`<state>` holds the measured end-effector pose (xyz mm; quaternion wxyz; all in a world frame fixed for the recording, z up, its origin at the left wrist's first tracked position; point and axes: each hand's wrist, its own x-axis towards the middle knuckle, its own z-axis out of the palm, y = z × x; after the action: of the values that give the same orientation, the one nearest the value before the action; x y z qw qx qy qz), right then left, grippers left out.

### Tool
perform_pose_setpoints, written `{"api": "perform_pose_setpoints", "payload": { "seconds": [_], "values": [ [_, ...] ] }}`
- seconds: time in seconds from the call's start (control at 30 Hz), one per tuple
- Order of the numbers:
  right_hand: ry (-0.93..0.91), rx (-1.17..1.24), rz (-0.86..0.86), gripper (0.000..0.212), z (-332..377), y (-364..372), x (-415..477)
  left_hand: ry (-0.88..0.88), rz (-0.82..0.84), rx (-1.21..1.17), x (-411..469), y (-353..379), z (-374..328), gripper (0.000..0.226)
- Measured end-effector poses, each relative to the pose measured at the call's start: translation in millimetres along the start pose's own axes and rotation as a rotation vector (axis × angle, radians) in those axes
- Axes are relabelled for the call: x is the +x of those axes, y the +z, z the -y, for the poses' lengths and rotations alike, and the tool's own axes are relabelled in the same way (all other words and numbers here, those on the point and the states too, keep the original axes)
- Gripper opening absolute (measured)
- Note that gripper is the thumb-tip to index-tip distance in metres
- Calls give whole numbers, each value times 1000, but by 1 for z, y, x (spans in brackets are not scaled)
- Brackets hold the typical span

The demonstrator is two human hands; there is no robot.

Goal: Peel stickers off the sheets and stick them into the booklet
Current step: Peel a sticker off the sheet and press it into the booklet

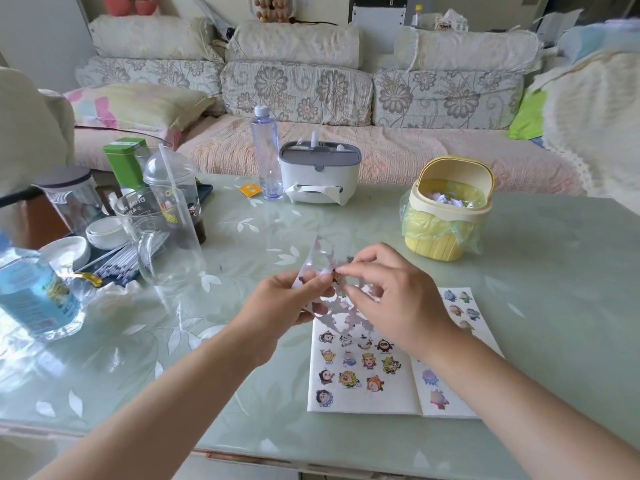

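L hand [284, 301] holds the cut-up sticker sheet [322, 254] up in the air, fingers [313, 283] curled round its lower part; R hand [394, 299] pinches a tiny sticker [335, 278] at the sheet w/ thumb & first finger; booklet [363, 386] lies open on the counter [225, 375], right under both hands, lots of stickers on its pages; yellow bin [446, 216] stands behind it.

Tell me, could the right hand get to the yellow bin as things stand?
Probably yes: the yellow bin stands just beyond the right hand with bare table between, though that hand is pinching a sticker.
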<state>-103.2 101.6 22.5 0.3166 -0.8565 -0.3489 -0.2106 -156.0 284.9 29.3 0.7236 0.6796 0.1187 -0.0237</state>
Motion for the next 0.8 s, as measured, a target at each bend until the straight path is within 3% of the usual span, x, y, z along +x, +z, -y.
{"api": "perform_pose_setpoints", "payload": {
  "seconds": [0.13, 0.3, 0.53, 0.63, 0.7, 0.8],
  "values": [
    [25, 59, -27, 21, 3, 3, 0, -1, 72, -44, -1, 0, -2, 20],
    [73, 104, -5, 33, 5, -2, 0, 26, 98, 4, -1, 1, -2, 14],
    [185, 137, -37, 9, 6, 1, 2, 114, -3, 55, 0, 8, 2, 13],
    [253, 178, -33, 8, 7, 1, 3, 121, 3, 29, -1, 12, 2, 12],
    [276, 136, -47, 9, 10, 0, 2, 113, 10, 9, -2, 16, 2, 12],
    [155, -102, -115, 7, 16, -1, 0, 103, -11, -4, 0, 20, 5, 15]
  ]
}}
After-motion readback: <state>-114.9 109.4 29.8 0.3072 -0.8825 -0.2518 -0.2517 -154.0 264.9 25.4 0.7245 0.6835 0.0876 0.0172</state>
